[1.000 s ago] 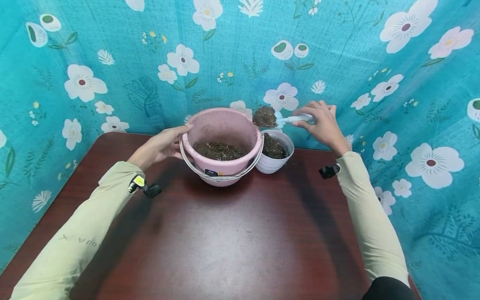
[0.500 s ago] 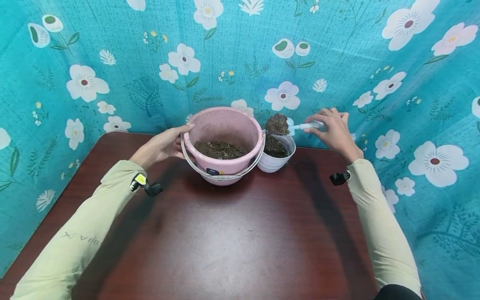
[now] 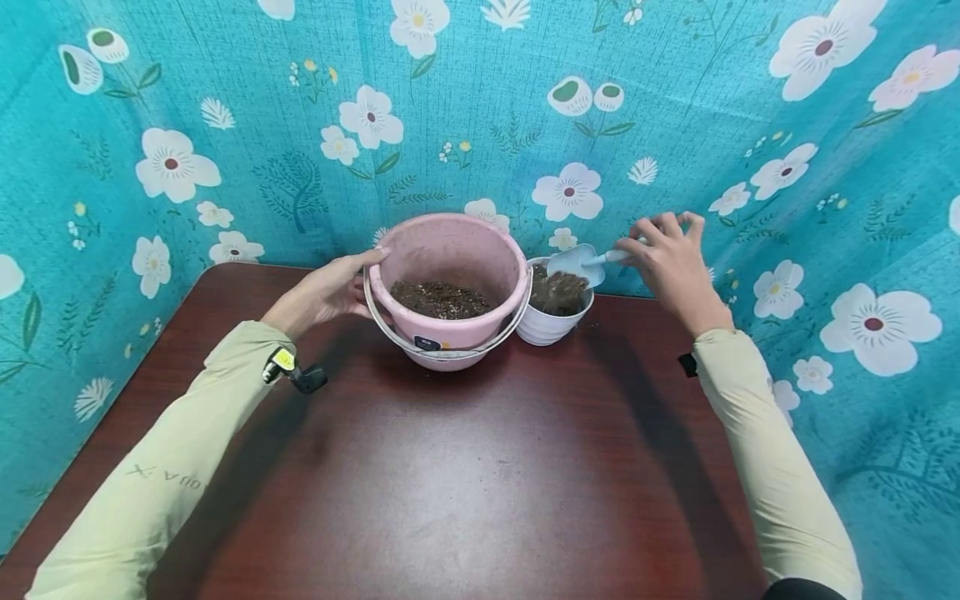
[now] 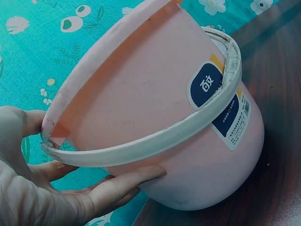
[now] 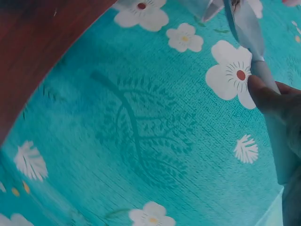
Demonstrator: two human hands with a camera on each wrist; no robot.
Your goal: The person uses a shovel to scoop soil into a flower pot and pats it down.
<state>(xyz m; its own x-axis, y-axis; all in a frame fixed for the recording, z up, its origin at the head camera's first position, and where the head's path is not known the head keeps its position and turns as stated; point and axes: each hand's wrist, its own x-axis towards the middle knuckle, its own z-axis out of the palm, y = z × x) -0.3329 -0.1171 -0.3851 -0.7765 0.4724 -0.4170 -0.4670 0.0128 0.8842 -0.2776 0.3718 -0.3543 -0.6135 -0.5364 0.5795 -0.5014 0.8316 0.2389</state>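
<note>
A pink bucket (image 3: 438, 335) with dark soil (image 3: 441, 300) in its bottom stands near the back of the table. My left hand (image 3: 324, 293) grips its left rim, thumb on top and fingers beneath. In the left wrist view the white handle (image 4: 155, 143) hangs across the bucket's labelled front. Against the bucket's right side is a white pot (image 3: 546, 332) partly filled with soil. My right hand (image 3: 672, 271) pinches the handle of a light blue trowel (image 3: 576, 262). Its blade tips down over the pot, and soil (image 3: 561, 292) is sliding off it, blurred.
The dark red wooden table (image 3: 465, 467) reaches forward from the containers. A teal flowered cloth (image 3: 465, 100) hangs close behind and at both sides. A few dark crumbs lie to the right of the pot.
The heaped trowel has moved right from between bucket and pot to over the pot. Its blade has now tilted, and the soil is dropping in. My left hand keeps its grip on the bucket.
</note>
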